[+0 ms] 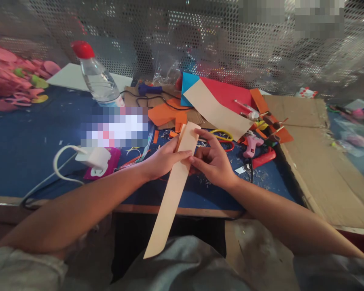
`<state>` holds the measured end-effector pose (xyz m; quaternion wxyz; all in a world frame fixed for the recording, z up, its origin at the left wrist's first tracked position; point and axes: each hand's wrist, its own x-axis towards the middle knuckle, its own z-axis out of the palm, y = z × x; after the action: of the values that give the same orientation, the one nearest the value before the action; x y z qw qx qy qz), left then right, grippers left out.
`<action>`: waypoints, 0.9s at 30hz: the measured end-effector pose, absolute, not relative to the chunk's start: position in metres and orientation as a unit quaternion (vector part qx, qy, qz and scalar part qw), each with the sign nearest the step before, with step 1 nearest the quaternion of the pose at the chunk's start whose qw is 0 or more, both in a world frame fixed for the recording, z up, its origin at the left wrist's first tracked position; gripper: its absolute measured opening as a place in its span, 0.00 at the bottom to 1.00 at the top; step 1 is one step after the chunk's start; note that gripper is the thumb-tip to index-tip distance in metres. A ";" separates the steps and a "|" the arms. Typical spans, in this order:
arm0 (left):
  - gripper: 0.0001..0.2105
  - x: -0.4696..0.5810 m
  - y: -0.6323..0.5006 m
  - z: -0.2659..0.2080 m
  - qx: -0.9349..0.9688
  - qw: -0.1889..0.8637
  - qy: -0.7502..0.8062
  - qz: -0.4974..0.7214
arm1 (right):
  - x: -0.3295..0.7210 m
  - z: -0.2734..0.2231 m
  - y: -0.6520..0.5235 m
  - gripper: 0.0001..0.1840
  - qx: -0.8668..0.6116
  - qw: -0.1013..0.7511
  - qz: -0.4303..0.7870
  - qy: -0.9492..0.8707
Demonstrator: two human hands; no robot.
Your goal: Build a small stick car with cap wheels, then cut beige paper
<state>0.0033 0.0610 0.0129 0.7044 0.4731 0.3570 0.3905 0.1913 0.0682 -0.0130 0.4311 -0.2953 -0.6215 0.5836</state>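
Note:
A long cream paper strip (173, 194) slants across the table edge toward my lap, its upper end folded or doubled over. My left hand (164, 159) grips the strip from the left side, thumb flat on its face. From the right, my right hand (212, 159) pinches the strip's edge near the folded end, fingers bent around it. Just beyond my hands lie scissors with yellow and red handles (223, 137), partly covered by my right hand. Another cream paper piece (218, 109) rests behind them.
At right are a red-handled utility knife (262, 158) with its blade exposed, a pink glue gun (252, 145) and flat cardboard (336, 161). Orange scraps (166, 112) lie ahead. Leftward are a bottle (100, 79), a white charger (94, 157) on a pink socket and pink cutouts (12, 72).

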 end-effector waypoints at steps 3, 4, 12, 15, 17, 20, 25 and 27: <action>0.27 0.000 0.060 0.015 0.487 0.712 0.354 0.362 | 0.193 -0.014 0.074 0.39 -0.327 0.458 0.579 -0.590; 0.26 -0.001 0.059 0.016 0.493 0.716 0.347 0.353 | 0.193 -0.014 0.076 0.38 -0.334 0.469 0.576 -0.580; 0.24 -0.005 0.058 0.012 0.534 0.736 0.292 0.296 | 0.192 -0.016 0.083 0.26 -0.345 0.473 0.566 -0.579; 0.22 -0.005 0.057 0.014 0.542 0.734 0.297 0.281 | 0.191 -0.014 0.080 0.26 -0.335 0.475 0.564 -0.587; 0.21 -0.005 0.057 0.016 0.543 0.735 0.298 0.278 | 0.191 -0.012 0.077 0.27 -0.334 0.471 0.556 -0.597; 0.23 -0.003 0.056 0.019 0.539 0.740 0.292 0.275 | 0.192 -0.011 0.075 0.28 -0.340 0.460 0.545 -0.613; 0.25 -0.003 0.056 0.019 0.544 0.743 0.285 0.267 | 0.195 -0.014 0.075 0.27 -0.351 0.457 0.490 -0.654; 0.24 -0.004 0.057 0.018 0.546 0.744 0.281 0.265 | 0.196 -0.015 0.075 0.26 -0.356 0.453 0.468 -0.670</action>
<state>-0.0036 0.0566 0.0185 0.7439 0.5455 0.2807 0.2650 0.1962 0.0747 -0.0150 0.4528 -0.3556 -0.6705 0.4680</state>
